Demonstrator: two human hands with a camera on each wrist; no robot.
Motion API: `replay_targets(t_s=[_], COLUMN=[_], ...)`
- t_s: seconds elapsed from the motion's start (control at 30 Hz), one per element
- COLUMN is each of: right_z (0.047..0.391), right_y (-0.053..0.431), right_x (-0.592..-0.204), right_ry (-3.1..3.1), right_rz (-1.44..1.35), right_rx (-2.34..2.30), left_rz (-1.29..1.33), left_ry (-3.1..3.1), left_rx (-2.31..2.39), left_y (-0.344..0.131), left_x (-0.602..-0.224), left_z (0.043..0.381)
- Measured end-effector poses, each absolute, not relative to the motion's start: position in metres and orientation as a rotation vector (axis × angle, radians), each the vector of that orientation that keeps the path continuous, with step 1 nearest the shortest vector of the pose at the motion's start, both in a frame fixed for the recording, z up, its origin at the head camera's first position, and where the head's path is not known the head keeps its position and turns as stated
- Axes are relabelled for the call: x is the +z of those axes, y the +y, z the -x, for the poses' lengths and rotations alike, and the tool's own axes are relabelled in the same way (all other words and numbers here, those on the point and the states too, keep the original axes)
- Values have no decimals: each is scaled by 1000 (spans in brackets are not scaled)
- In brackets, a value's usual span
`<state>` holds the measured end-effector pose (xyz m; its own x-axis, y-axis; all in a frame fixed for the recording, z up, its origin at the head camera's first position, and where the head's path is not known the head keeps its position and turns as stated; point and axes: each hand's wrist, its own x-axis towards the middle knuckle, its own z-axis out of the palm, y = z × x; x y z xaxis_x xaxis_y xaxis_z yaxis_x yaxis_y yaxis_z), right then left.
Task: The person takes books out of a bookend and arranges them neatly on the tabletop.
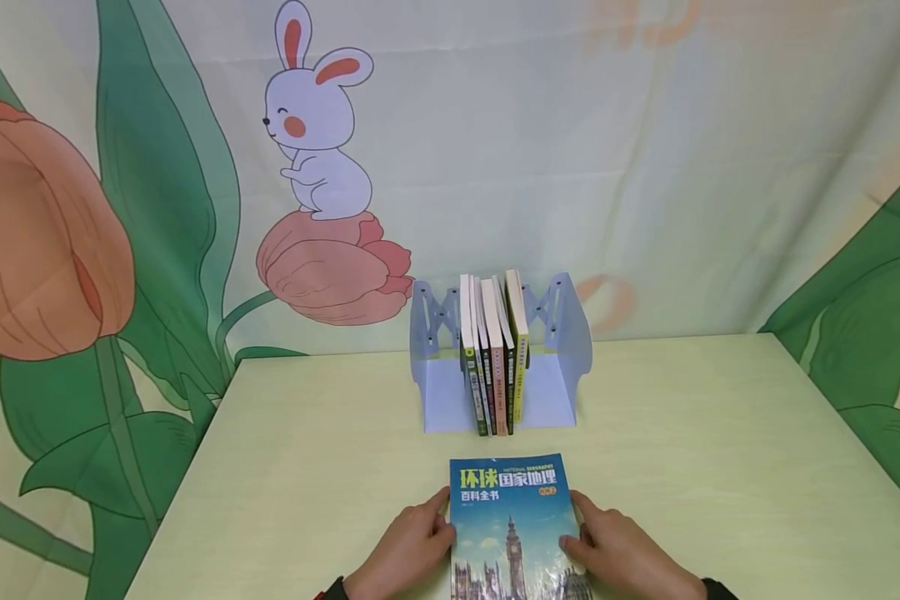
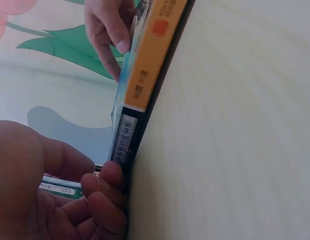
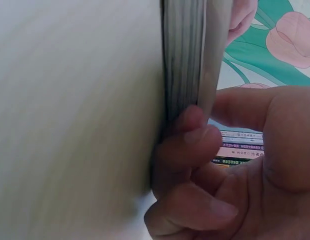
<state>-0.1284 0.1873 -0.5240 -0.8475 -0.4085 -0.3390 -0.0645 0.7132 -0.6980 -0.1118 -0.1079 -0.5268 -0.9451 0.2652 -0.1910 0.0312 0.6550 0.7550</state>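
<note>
Blue-covered book (image 1: 513, 529) at bottom centre of head view, cover up, clock tower on it, lower end cut off by frame edge. Left hand (image 1: 412, 546) clamped on the book's left edge, right hand (image 1: 622, 542) clamped on its right edge, thumb over the cover.

Head view gives the cover, not the sides. Left wrist view adds the spine (image 2: 150, 60), upper centre: orange, then white band, then dark part with a pale label; curled left fingertips at its near end, right hand visible at top. Right wrist view instead gives page edges (image 3: 182, 60), top centre, right fingers curled against them. Whether the book's underside fully touches the table (image 1: 307, 483) I can't tell.

Full lavender book stand (image 1: 551, 392) only in head view, centre, just beyond the book; upright row of books (image 1: 498, 358) in it, yellow spine rightmost. Wrist views catch just a few of those spines: lower left in left wrist, right of centre in right wrist. Rabbit print (image 1: 318, 150) on the backdrop (image 1: 495, 167), upper left, head view only.
</note>
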Motion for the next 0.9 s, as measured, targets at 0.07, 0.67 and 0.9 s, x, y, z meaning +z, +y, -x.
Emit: replay_targets(t_s=[0.07, 0.67, 0.9], right_z=[129, 125, 124], right_y=[187, 182, 178], right_x=[-524, -518, -515], right_ry=[2442, 2544, 2619], right_rz=[349, 228, 198], right_rx=[-965, -878, -807], left_rz=[-248, -272, -216], left_ry=[2600, 2523, 2489], left_rx=[1173, 1241, 1209], left_y=[-108, -111, -110], left_x=[-527, -528, -521], left_z=[112, 114, 111])
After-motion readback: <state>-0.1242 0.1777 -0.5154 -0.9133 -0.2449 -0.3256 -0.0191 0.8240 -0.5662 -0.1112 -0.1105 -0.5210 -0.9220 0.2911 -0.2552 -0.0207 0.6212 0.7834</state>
